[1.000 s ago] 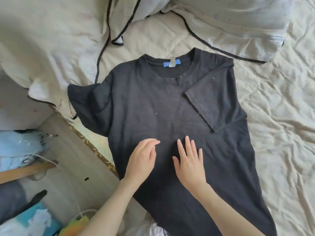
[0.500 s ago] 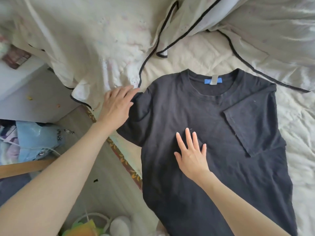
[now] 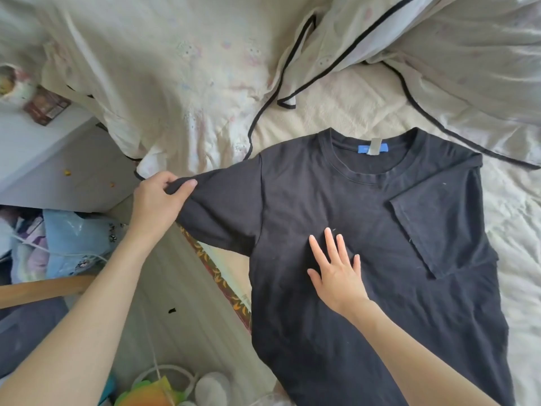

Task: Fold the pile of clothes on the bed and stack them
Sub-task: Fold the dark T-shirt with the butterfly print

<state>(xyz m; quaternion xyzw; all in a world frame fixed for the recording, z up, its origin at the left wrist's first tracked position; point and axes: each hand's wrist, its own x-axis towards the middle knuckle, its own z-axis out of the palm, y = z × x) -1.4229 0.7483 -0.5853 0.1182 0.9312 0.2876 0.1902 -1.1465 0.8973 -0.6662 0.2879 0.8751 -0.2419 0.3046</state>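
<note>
A black T-shirt (image 3: pixel 366 230) with a blue neck label lies front up on the cream bed sheet (image 3: pixel 512 244), collar pointing away from me. Its right sleeve is folded inward across the chest. My left hand (image 3: pixel 158 200) grips the end of the left sleeve and holds it stretched out sideways past the bed's edge. My right hand (image 3: pixel 336 268) lies flat on the shirt's middle, fingers spread and straight, pressing the cloth down.
A rumpled cream duvet with black piping (image 3: pixel 205 83) is heaped behind the shirt. The bed's patterned edge (image 3: pixel 216 273) runs diagonally; left of it lies wooden floor with a blue bag (image 3: pixel 73 238), a white cabinet (image 3: pixel 44 148) and toys near the bottom.
My left hand left the shirt's middle, reached to the left sleeve, took hold of its end and pulled it out straight. My right hand stayed flat on the shirt. The view shifted leftward.
</note>
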